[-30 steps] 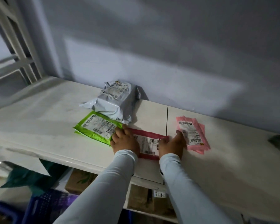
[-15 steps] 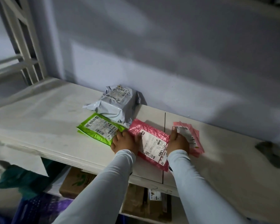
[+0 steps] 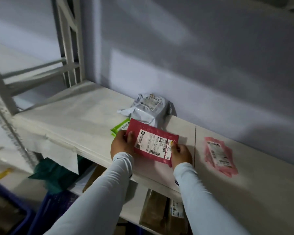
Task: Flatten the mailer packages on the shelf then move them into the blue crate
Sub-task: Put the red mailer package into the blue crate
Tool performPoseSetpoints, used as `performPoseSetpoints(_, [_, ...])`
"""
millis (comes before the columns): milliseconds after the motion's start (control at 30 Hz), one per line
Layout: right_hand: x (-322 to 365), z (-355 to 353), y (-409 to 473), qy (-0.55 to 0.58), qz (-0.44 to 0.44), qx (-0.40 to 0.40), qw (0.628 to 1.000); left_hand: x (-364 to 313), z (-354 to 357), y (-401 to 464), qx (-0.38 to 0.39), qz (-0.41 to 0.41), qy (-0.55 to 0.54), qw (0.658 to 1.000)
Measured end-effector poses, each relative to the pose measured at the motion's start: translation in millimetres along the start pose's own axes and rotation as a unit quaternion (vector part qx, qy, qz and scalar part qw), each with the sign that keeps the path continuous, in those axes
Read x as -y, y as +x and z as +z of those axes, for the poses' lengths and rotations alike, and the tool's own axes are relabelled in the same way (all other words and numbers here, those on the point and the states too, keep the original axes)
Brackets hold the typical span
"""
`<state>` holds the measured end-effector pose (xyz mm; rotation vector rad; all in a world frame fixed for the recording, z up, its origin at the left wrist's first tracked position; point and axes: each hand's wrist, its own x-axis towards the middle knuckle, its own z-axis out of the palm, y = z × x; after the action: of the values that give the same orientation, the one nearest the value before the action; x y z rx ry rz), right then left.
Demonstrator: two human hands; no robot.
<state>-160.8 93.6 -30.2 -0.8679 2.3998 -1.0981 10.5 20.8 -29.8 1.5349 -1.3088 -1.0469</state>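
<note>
Red mailer (image 3: 153,143): lifted over the shelf (image 3: 85,119), label facing up, gripped at both ends.
Left hand (image 3: 121,145): pinches its left edge.
Right hand (image 3: 181,154): pinches its right corner.
Neighbours: green mailer (image 3: 120,127) and grey mailer (image 3: 148,109) behind the red mailer; pink mailer (image 3: 218,154) to its right.

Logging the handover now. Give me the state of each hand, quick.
Left hand: closed on the red mailer, fingers pinching its left edge.
Right hand: closed on the same red mailer, gripping its lower right corner.
</note>
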Motion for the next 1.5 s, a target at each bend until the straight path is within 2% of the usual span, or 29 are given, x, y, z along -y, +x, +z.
performPoseSetpoints(267, [41.1, 92.8, -44.0, -0.029, -0.082, 0.068, 0.994, 51.0, -98.4, 24.9, -0.096, -0.046, 0.022, 0.994])
performPoseSetpoints(433, [68.0, 136.6, -80.6, -0.075, -0.169, 0.059, 0.981, 88.9, -153.7, 22.4, -0.148, -0.08, 0.029, 0.985])
performPoseSetpoints(567, [87.3, 168.2, -120.1, -0.141, -0.229, 0.071, 0.961, 126.0, -193.8, 17.3, -0.2, -0.11, 0.054, 0.972])
performPoseSetpoints(733, [71.1, 210.4, -162.3, -0.169, -0.395, 0.011, 0.903, 168.0, -213.6, 6.3, -0.203, -0.132, 0.081, 0.967])
performPoseSetpoints(800, [54.1, 226.3, -183.4, -0.19, -0.399, 0.054, 0.895, 198.3, -213.4, 1.3, -0.201, -0.156, 0.095, 0.962])
performPoseSetpoints(900, [15.3, 246.0, -213.5, -0.259, -0.362, 0.128, 0.887, 247.1, -208.7, -12.7, -0.186, -0.209, 0.098, 0.955])
performPoseSetpoints(933, [0.8, 251.5, -218.3, -0.255, -0.329, 0.183, 0.891, 257.9, -206.7, -16.5, -0.178, -0.224, 0.099, 0.953])
performPoseSetpoints(1000, [-33.2, 274.9, -224.6, -0.265, -0.205, 0.307, 0.891, 286.8, -203.6, -21.7, -0.162, -0.259, 0.114, 0.945])
performPoseSetpoints(1067, [-55.8, 284.2, -224.6, -0.268, -0.12, 0.367, 0.883, 306.0, -200.4, -24.4, -0.143, -0.277, 0.133, 0.941])
performPoseSetpoints(1233, [-71.6, 315.6, -222.2, -0.23, 0.046, 0.409, 0.882, 345.1, -202.9, -22.9, -0.112, -0.345, 0.128, 0.923])
performPoseSetpoints(1300, [-77.1, 331.5, -220.1, -0.199, 0.103, 0.401, 0.888, 363.5, -205.4, -22.9, -0.101, -0.367, 0.107, 0.918])
performPoseSetpoints(1500, [-128.4, 384.2, -217.7, -0.171, 0.199, 0.374, 0.89, 421.4, -209.2, -25.1, -0.072, -0.388, 0.104, 0.913])
